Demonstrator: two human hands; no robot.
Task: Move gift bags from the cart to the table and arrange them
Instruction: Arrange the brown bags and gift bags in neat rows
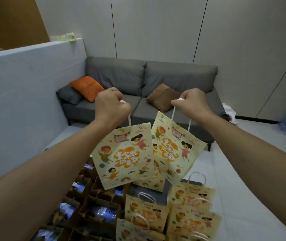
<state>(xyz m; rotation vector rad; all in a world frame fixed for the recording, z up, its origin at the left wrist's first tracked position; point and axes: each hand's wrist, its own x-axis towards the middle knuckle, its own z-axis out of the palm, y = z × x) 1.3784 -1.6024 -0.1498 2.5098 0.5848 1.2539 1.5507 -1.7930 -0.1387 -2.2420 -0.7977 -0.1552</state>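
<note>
Two gift bags held aloft over the stock below: swing and snag hazards.

Sofa [149, 94]: grey, well beyond your reach, no risk. Open brown bags [93, 206], lower left, holding bottles: a dropped load could tip them. Laid-down gift bags [191, 214], lower right, with their loop handles sticking up: you may snag one as you lower. Left gift bag [123, 157] and right gift bag [175, 150]: both hang tilted in the air, edges overlapping, so they may knock or tangle. Left hand [112, 108] and right hand [191, 105]: each fisted on a thin white cord handle, which could slip.
</note>
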